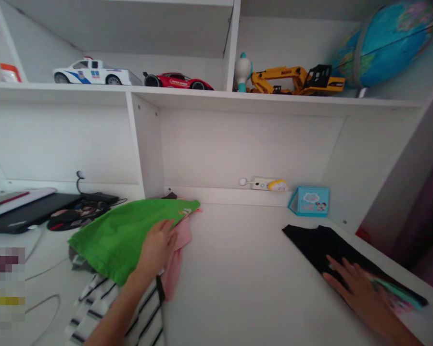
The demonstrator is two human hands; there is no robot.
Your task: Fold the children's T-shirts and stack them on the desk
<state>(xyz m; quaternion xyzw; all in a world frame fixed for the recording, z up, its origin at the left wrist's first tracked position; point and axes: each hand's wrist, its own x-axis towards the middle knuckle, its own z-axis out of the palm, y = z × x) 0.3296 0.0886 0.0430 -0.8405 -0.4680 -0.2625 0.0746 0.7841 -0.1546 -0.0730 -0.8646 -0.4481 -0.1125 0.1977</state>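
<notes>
My left hand (159, 242) is at the right part of a bright green garment (119, 235), its fingers bent together on the cloth; the thumb side is partly hidden. The green garment lies loosely over a pile, with a small light print near its right corner. Beneath it show a pink garment (173, 274) and a white garment with black stripes (144, 312). On the right, my right hand (357, 288) rests with fingers spread on a folded black garment (310, 240), which has a coloured print partly covered by the hand.
A blue desk calendar (312, 202) stands near the back wall beside a power socket (261, 183). At left lie a black laptop (32, 211) and cables. The shelf (202, 96) above holds a toy police truck (94, 72), a red toy car (176, 80), a yellow toy excavator (299, 79) and a globe (386, 43).
</notes>
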